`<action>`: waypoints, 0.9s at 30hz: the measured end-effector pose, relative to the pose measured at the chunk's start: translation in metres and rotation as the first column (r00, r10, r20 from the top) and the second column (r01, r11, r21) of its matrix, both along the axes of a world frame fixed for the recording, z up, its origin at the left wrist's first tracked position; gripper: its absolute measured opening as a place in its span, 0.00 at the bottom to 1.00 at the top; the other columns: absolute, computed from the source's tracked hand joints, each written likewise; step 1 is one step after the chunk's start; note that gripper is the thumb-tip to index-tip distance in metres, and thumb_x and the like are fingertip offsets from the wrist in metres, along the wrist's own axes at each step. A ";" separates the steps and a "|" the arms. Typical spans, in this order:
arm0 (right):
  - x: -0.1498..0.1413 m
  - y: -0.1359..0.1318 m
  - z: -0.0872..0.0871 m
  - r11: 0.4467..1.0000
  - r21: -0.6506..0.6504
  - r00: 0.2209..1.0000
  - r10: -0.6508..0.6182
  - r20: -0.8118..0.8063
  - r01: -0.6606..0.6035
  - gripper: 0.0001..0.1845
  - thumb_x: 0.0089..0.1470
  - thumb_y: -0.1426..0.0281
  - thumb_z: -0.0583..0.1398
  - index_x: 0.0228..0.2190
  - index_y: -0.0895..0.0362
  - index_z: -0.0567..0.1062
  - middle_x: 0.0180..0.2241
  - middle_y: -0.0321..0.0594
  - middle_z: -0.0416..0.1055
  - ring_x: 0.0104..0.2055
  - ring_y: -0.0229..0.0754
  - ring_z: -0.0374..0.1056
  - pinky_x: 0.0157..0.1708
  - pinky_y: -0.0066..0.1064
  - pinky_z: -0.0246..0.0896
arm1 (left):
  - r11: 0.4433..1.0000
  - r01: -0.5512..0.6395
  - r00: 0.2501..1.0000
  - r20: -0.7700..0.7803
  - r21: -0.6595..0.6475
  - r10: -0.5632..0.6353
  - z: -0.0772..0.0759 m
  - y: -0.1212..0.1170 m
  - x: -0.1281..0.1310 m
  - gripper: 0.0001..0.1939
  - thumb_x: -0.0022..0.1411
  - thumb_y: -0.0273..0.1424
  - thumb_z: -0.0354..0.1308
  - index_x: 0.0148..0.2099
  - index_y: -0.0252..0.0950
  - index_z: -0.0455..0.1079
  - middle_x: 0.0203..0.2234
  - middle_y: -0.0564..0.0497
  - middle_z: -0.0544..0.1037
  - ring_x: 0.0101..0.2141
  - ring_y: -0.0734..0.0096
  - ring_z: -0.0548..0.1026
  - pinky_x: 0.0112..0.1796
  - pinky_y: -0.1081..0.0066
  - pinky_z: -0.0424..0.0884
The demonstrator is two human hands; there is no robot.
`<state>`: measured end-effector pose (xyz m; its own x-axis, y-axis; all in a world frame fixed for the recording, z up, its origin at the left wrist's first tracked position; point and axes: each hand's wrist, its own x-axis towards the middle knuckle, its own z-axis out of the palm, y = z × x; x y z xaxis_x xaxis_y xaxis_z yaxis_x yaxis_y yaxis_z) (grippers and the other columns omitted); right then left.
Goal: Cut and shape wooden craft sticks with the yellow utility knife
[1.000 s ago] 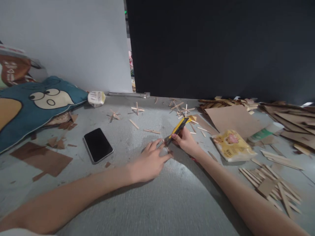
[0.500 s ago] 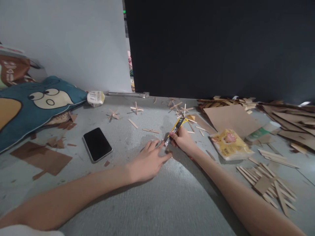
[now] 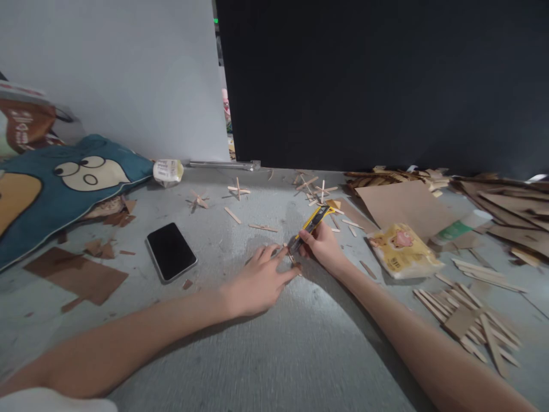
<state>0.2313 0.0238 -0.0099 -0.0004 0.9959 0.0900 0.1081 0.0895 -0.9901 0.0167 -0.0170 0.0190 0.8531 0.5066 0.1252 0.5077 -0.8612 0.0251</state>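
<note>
Knife (image 3: 316,218) tipped rightward, clutched by the right hand (image 3: 322,246); palm-down left hand (image 3: 261,281) touches a stick (image 3: 292,259), hold unclear.

Near the middle of the table (image 3: 274,366), a stick (image 3: 292,261) lies under the left hand (image 3: 259,284), with the knife (image 3: 315,220) in the right hand (image 3: 325,247) just right of it. Left of both lies the phone (image 3: 171,252), then cardboard (image 3: 77,277), with the pillow (image 3: 92,200) beyond. Farther right, the packet (image 3: 403,252) lies between the bottle (image 3: 454,230) and the nearer stick pile (image 3: 492,346).
</note>
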 end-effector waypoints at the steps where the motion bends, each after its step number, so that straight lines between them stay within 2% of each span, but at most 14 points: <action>1: 0.000 0.000 -0.001 1.000 0.007 1.000 0.010 0.000 -0.010 0.25 0.52 0.49 0.65 0.35 0.48 0.57 0.14 0.26 0.65 0.12 0.39 0.59 0.14 0.30 0.51 | 1.000 0.001 1.000 -0.003 0.004 -0.001 0.000 0.000 0.000 0.20 0.72 0.27 0.52 0.64 0.42 0.70 0.64 0.38 0.66 0.62 0.42 0.62 0.58 0.44 0.67; 7: 0.003 0.000 -0.003 0.999 0.020 0.999 0.042 0.005 -0.042 0.26 0.54 0.49 0.64 0.36 0.48 0.55 0.15 0.26 0.65 0.13 0.41 0.60 0.15 0.31 0.52 | 1.000 0.005 1.000 0.022 0.009 -0.005 -0.001 0.000 -0.001 0.20 0.72 0.27 0.52 0.64 0.42 0.69 0.64 0.39 0.66 0.62 0.44 0.62 0.58 0.44 0.66; 15: 0.005 0.001 -0.011 0.996 0.065 0.998 0.054 0.043 -0.057 0.25 0.56 0.50 0.63 0.36 0.48 0.53 0.21 0.26 0.63 0.15 0.39 0.60 0.15 0.32 0.53 | 0.999 0.013 1.000 -0.020 0.044 -0.012 0.000 0.000 0.000 0.21 0.72 0.28 0.54 0.64 0.41 0.69 0.64 0.36 0.66 0.60 0.42 0.65 0.56 0.45 0.68; 23: 0.005 -0.001 -0.017 0.977 0.200 0.989 0.047 0.138 -0.075 0.17 0.55 0.59 0.63 0.35 0.50 0.60 0.26 0.34 0.64 0.26 0.42 0.64 0.22 0.33 0.59 | 0.999 0.020 1.000 0.005 0.032 -0.020 -0.001 -0.002 -0.001 0.22 0.71 0.27 0.54 0.65 0.38 0.69 0.61 0.35 0.69 0.59 0.42 0.66 0.55 0.46 0.69; 27: 0.003 -0.003 -0.017 0.980 0.188 0.993 0.052 0.103 -0.070 0.17 0.55 0.59 0.63 0.35 0.50 0.59 0.27 0.33 0.63 0.25 0.40 0.61 0.20 0.30 0.55 | 1.000 0.006 1.000 0.002 0.026 -0.006 -0.001 -0.003 -0.001 0.20 0.72 0.27 0.53 0.64 0.38 0.70 0.61 0.35 0.69 0.59 0.42 0.66 0.54 0.45 0.69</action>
<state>0.2345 0.0208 -0.0274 -0.0786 0.9583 0.2748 0.1915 0.2850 -0.9392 0.0160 -0.0197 0.0182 0.8560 0.4977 0.1400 0.5022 -0.8647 0.0039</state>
